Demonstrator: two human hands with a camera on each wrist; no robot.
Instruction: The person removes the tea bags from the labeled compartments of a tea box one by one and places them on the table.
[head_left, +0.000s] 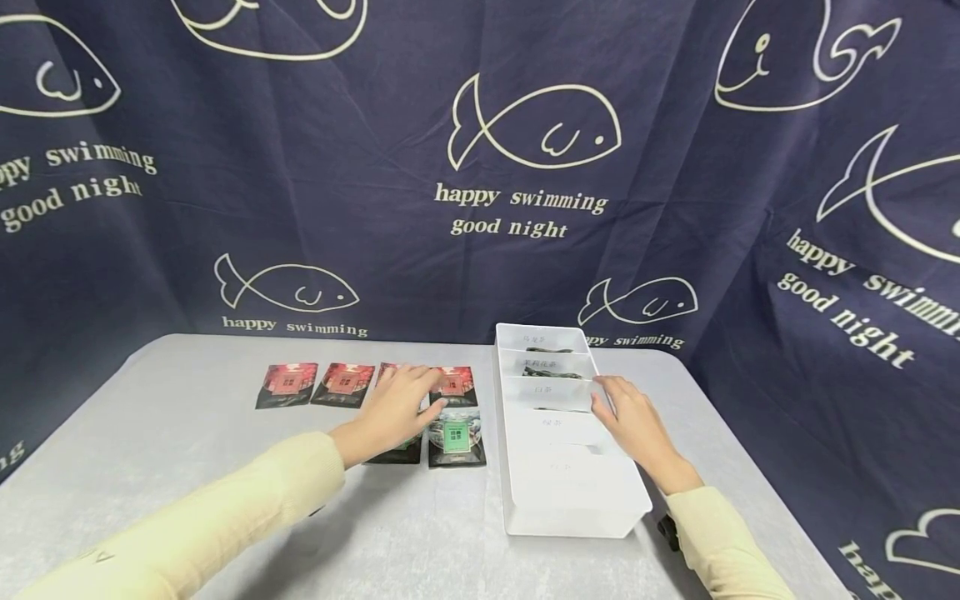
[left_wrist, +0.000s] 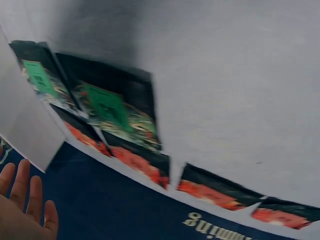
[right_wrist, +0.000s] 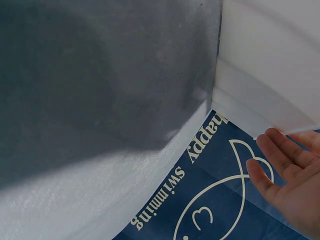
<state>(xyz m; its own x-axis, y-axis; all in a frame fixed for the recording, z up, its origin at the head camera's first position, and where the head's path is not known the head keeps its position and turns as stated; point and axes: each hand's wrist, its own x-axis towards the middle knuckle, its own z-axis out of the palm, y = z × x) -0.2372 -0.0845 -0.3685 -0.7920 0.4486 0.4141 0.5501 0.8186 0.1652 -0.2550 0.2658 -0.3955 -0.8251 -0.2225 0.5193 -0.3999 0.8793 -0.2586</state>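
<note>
My left hand [head_left: 401,404] hovers over a group of flat tea packets with its fingers loosely extended and nothing held. Several packets with red labels, such as one red packet [head_left: 287,385], lie in a back row; the hand partly covers one. In front lie two green-labelled packets; the right green packet [head_left: 457,437] is in full view, while the left green packet [left_wrist: 107,105] is partly covered in the head view. My right hand [head_left: 637,421] rests at the right rim of a white divided box [head_left: 577,521], fingers relaxed; in the right wrist view its fingertips [right_wrist: 272,134] meet the rim.
Handwritten labels mark the box's compartments; dark packets [head_left: 551,372] show in the rear ones. Everything stands on a pale grey table [head_left: 405,533]. A dark blue curtain [head_left: 405,225] with fish drawings hangs behind the table and along its sides.
</note>
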